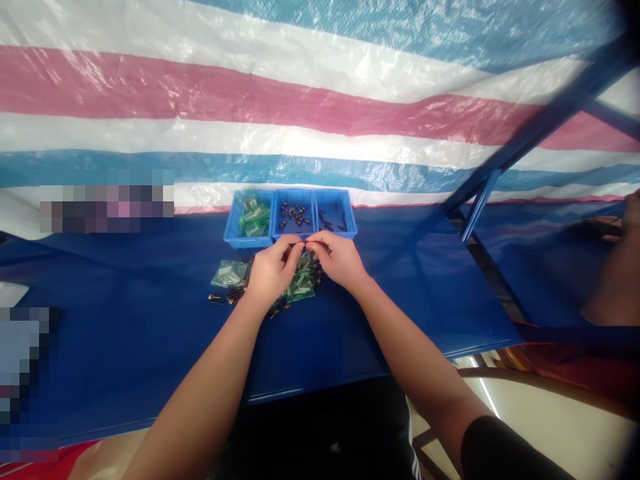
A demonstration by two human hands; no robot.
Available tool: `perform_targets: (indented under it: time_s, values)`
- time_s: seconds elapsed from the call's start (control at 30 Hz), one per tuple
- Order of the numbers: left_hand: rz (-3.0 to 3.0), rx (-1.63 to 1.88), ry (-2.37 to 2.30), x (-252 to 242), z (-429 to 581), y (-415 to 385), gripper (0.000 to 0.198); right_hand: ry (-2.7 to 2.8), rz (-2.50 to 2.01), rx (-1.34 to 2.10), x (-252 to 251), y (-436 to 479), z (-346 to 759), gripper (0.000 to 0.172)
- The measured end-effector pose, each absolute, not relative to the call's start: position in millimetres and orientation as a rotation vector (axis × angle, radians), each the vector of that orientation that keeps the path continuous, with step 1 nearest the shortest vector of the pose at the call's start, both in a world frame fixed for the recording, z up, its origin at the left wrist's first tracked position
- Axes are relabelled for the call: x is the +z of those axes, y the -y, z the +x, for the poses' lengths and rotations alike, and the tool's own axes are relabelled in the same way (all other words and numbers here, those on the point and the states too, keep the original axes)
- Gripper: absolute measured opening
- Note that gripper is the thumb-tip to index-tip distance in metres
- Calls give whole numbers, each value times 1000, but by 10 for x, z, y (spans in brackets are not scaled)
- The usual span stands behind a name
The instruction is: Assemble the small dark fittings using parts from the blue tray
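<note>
left hand (270, 270), right hand (337, 260): fingers of both pinched shut, tips meeting on a small part (304, 245) held just above the tabletop (400, 293) | risk: a slip would likely lose it among the screws (234, 294) and green bags (300, 285) beneath | part's long axis, heading: too small to tell | beyond: three blue bins (290, 232)

A tiny dark part (305, 245) — too small to identify — is pinched between the left hand (270, 270) and right hand (340, 261), just above scattered green packets (300, 287) and dark screws (226, 297).
</note>
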State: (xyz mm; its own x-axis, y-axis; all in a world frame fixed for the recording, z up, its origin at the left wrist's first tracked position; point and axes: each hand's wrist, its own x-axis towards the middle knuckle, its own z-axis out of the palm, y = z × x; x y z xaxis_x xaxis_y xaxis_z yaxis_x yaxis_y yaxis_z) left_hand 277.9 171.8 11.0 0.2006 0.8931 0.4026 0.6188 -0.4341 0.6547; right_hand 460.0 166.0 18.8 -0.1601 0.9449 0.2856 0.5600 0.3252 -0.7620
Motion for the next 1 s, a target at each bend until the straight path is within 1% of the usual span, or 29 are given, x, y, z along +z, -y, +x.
perform_targets:
  time_s: [0.37,1.0]
  values:
    - [2129,1101,-1415,102,2781,-1721,27,1886,-1349,670,201,-1678,4605,24]
    - [2123,1041,-1418,113,2765,-1721,32,1834,-1392,710,230,-1656,4598,29]
